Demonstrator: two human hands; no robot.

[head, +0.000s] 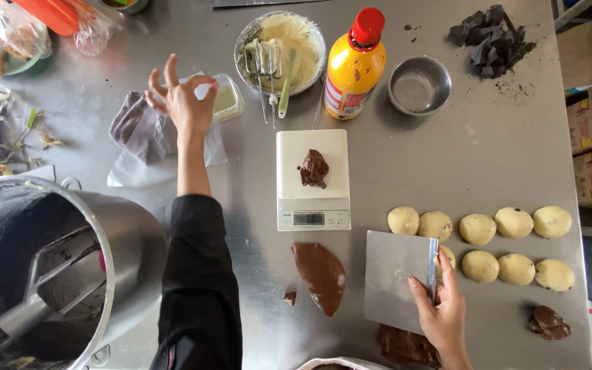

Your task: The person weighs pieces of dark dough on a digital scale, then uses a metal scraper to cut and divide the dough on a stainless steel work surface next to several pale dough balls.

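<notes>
Two hands apart: right hand [440, 312] holds scraper [397, 279], left hand [183, 103] raised open.

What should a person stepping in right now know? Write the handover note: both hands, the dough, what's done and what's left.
Left hand: open, raised over the small plastic tub, holding nothing.
Right hand: grips the metal bench scraper.
Scale: one chocolate dough piece on it.
Done: nine pale dough balls in two rows; one chocolate portion at the right.
Left: chocolate dough slab and another lump near the front edge, uncut.
</notes>
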